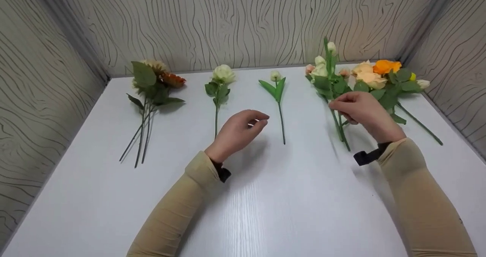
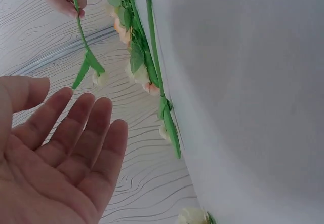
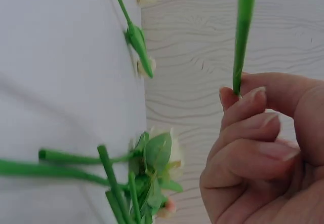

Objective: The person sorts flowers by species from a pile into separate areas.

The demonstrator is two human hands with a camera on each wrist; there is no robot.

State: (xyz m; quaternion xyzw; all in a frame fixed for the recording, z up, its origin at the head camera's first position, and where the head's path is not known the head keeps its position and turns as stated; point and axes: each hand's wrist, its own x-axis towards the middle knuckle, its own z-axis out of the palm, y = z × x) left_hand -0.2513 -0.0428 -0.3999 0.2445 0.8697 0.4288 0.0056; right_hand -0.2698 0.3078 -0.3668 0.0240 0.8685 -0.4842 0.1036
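My right hand (image 1: pixel 358 107) pinches the green stem of a white tulip (image 2: pixel 87 57) between thumb and fingertips, holding it above the table. In the head view its leaves overlap a bunch of pale flowers (image 1: pixel 319 71) behind it. Another white tulip (image 1: pixel 280 90) lies on the table, stem toward me. My left hand (image 1: pixel 241 130) hovers between that tulip and a single pale green-white flower (image 1: pixel 223 74), covering the lower end of the flower's stem. Its palm and spread, slightly bent fingers show in the left wrist view, holding nothing.
At the left lies a bunch with an orange-red flower (image 1: pixel 172 79), a large leaf and crossed stems. Peach roses (image 1: pixel 370 78) and an orange flower (image 1: pixel 386 66) lie at the right. A wood-patterned wall (image 1: pixel 243 25) closes off the back of the white table (image 1: pixel 265 211).
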